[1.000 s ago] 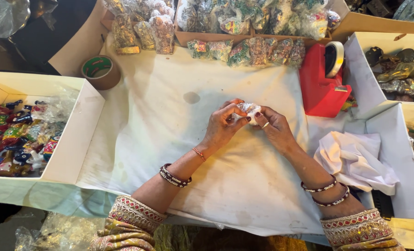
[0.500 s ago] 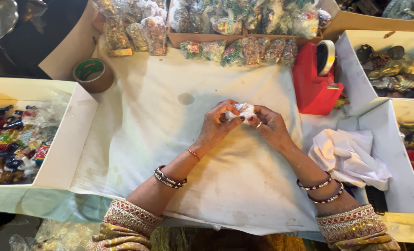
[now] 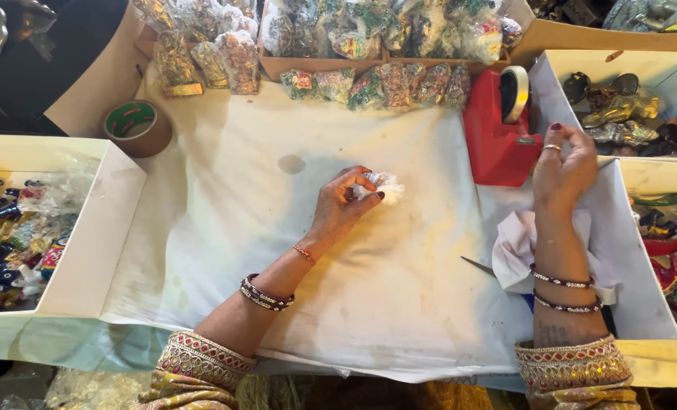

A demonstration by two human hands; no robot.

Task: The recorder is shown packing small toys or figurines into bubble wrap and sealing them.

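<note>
My left hand (image 3: 344, 206) pinches a small packet (image 3: 384, 186) wrapped in clear plastic, just above the white cloth (image 3: 224, 250) in the middle. My right hand (image 3: 562, 168) is raised at the right, fingers curled and apart, holding nothing that I can see. It hovers close beside the red tape dispenser (image 3: 499, 129) with its roll of clear tape (image 3: 514, 93). Both wrists wear dark bangles.
A brown tape roll (image 3: 135, 127) stands at the back left. White boxes hold colourful items at the left (image 3: 88, 250) and metallic ones at the right (image 3: 619, 114). Wrapped packets (image 3: 369, 83) line the back. A crumpled white cloth (image 3: 517, 243) lies under my right forearm.
Both hands held the small packet together before. My right hand has let go and moved right towards the red tape dispenser; the left keeps the packet.
</note>
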